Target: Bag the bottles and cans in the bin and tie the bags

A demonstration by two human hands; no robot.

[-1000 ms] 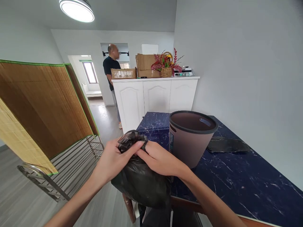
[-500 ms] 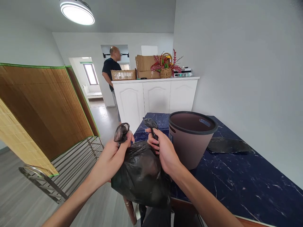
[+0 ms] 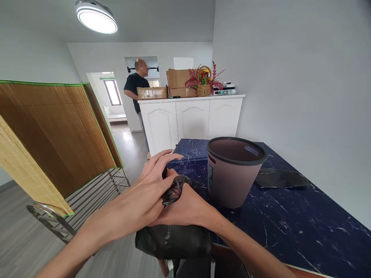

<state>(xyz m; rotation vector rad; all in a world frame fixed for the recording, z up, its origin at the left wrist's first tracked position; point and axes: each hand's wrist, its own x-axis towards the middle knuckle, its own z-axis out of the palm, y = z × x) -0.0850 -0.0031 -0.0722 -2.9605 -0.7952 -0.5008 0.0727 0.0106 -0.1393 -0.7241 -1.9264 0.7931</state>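
A filled black rubbish bag [image 3: 174, 241] hangs at the near left corner of the dark blue marbled table [image 3: 290, 227]. My left hand [image 3: 145, 193] crosses over my right hand [image 3: 188, 206] on top of the bag. The left thumb and palm pinch one twisted bag handle [image 3: 173, 189], with the other fingers stretched out. My right hand lies closed underneath, its grip mostly hidden by the left hand. An empty brown waste bin [image 3: 233, 172] with a dark rim stands upright on the table just right of my hands.
A flat black bag [image 3: 279, 179] lies on the table behind the bin by the wall. A bamboo mat [image 3: 55, 135] leans over a metal rack [image 3: 87, 200] on the left. A person in a dark shirt [image 3: 135, 90] stands by white cabinets [image 3: 191, 117] holding boxes and a flower basket.
My hands held the two bag handles apart and raised; now they have crossed over each other low on top of the bag, left over right, drawing the handles together.
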